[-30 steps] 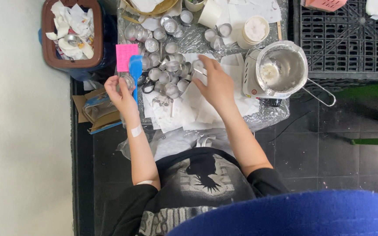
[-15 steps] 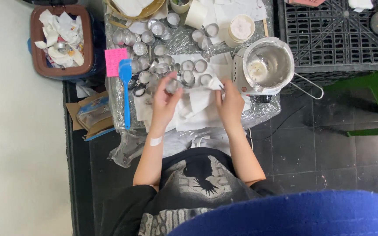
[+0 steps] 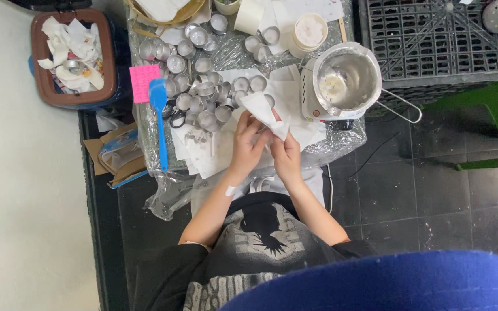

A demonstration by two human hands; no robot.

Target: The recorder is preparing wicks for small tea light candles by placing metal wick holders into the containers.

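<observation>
Both hands meet over the front of a small plastic-covered table [image 3: 341, 147]. My left hand [image 3: 247, 145] and my right hand [image 3: 286, 152] together hold a crumpled white paper tissue [image 3: 265, 113], fingers closed on it. Whether something small is wrapped inside the tissue cannot be seen. Just beyond the hands lie several small round metal cups [image 3: 206, 89], spread over the table's left and middle. A blue spatula [image 3: 159, 118] lies at the left edge, beside a pink sticky note [image 3: 144, 82].
A metal pot with a wire handle [image 3: 347, 78] sits on a small white heater at the right. A white lidded tub [image 3: 309, 31] stands behind it. A brown bin of crumpled paper [image 3: 73, 57] is at left, a black plastic crate [image 3: 439, 37] at right, cardboard [image 3: 113, 154] on the floor.
My left hand came in from the table's left edge and my right hand drew back from the pot; both now hold the white tissue lifted off the table.
</observation>
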